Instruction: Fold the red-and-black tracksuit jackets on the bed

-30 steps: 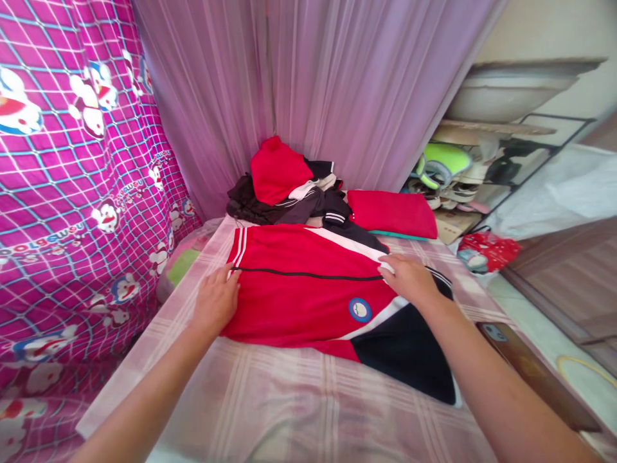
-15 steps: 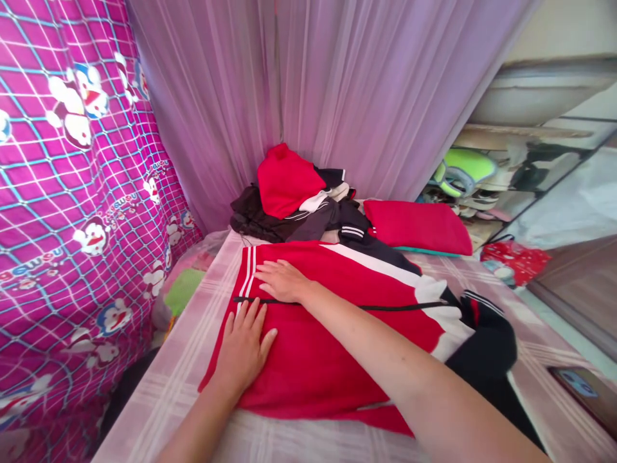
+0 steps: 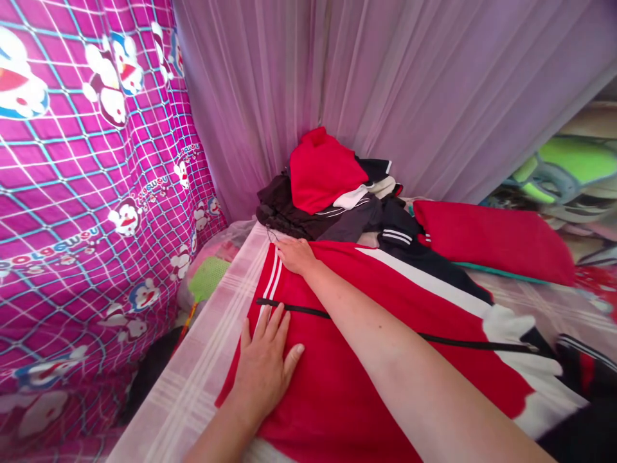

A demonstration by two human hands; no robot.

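Observation:
A red, white and dark zip-up jacket (image 3: 337, 373) lies spread on the bed, its black zipper running across it and white stripes along the hem. My left hand (image 3: 264, 360) rests flat on the red front near the hem, fingers spread just below the zipper's end. My right hand (image 3: 295, 255) lies at the far corner of the hem, fingers stretched over the striped edge; its arm crosses above the jacket and hides part of the zipper. The jacket's sleeve end on the right is partly out of view.
A heap of red and dark clothes (image 3: 328, 173) sits at the back against the purple curtain (image 3: 409, 83). Right of it lies a folded red garment (image 3: 496, 238). A pink patterned curtain (image 3: 96, 193) hangs left, beyond the bed's edge (image 3: 183, 360).
My right hand has slid away from me, from beside the zipper to the far corner of the hem. The left hand stays on the jacket. The view has shifted left and closer.

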